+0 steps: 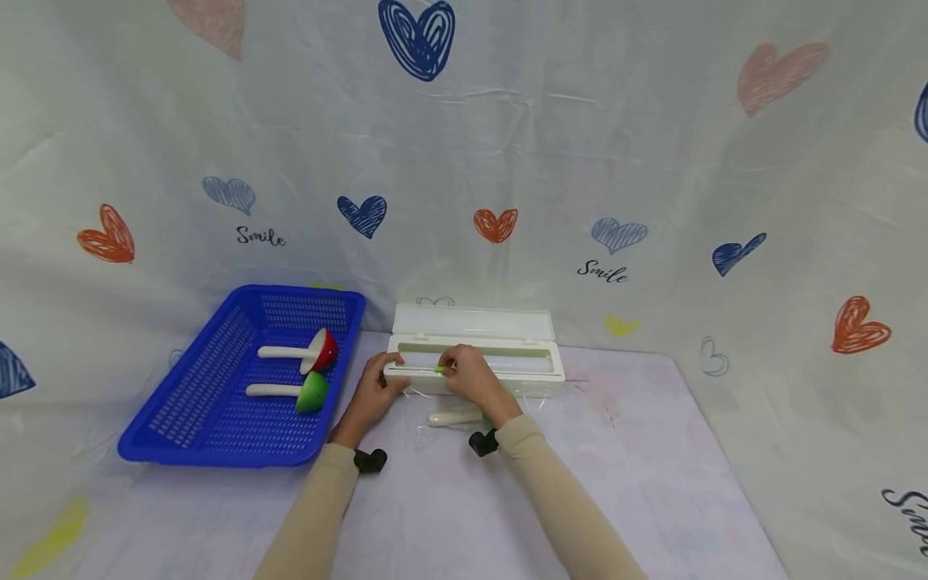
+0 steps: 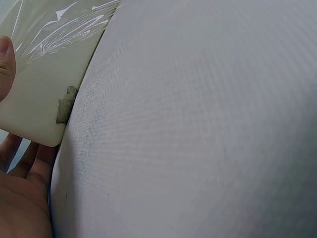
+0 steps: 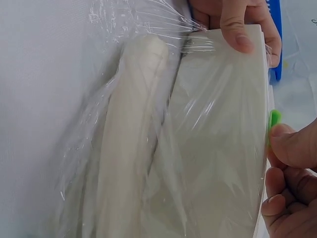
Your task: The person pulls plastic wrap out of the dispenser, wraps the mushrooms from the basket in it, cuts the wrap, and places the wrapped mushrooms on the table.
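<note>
The left hand (image 1: 373,396) grips the left end of a white film box (image 1: 555,364) at the table's (image 1: 652,467) back edge; the right hand (image 1: 473,377) pinches its green slider (image 3: 275,118). Clear film (image 3: 111,22) drapes over the box's front edge onto a white-handled piece (image 1: 453,418), its cap probably green, mostly hidden by the right wrist. Over the table's back-left corner, a blue basket (image 1: 225,462) holds red-capped (image 1: 319,352) and green-capped mushrooms (image 1: 312,392) near its right edge.

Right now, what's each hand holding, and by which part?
Left hand grips the white box by its left end; right hand pinches the green slider, exact spot hidden.
</note>
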Demonstrator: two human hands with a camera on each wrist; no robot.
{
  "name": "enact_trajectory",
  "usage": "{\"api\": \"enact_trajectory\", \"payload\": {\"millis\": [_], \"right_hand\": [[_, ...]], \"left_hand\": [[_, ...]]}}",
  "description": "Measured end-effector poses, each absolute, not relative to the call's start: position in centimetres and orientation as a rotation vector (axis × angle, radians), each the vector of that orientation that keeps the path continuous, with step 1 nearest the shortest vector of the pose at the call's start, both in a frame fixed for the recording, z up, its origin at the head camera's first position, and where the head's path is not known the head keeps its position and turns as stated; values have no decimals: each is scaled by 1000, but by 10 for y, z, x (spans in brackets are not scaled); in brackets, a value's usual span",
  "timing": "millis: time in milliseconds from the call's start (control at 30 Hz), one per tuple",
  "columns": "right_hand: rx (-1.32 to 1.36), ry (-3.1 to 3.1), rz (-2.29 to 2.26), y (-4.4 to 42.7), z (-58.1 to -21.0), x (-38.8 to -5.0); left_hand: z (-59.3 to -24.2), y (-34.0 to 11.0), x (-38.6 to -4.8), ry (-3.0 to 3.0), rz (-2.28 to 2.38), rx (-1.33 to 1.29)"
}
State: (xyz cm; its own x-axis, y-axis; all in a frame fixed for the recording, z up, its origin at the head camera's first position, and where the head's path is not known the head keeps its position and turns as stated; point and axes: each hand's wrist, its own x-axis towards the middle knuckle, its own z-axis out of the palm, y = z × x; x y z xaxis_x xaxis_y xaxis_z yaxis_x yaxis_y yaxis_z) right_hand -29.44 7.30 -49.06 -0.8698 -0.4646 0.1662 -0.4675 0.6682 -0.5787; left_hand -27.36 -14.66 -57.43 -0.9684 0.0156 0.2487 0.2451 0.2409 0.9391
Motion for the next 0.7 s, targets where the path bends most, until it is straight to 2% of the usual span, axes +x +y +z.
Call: {"api": "enact_trajectory", "payload": {"millis": [300,700], "right_hand": [[697,-2807,1260,77,-494,-294],[636,-2786,1066,78,-495,-293]], "left_hand": [[-573,-147,-272,-2328,-1771,-204],[-575,-146,-272,-2309,-1803,-232]]}}
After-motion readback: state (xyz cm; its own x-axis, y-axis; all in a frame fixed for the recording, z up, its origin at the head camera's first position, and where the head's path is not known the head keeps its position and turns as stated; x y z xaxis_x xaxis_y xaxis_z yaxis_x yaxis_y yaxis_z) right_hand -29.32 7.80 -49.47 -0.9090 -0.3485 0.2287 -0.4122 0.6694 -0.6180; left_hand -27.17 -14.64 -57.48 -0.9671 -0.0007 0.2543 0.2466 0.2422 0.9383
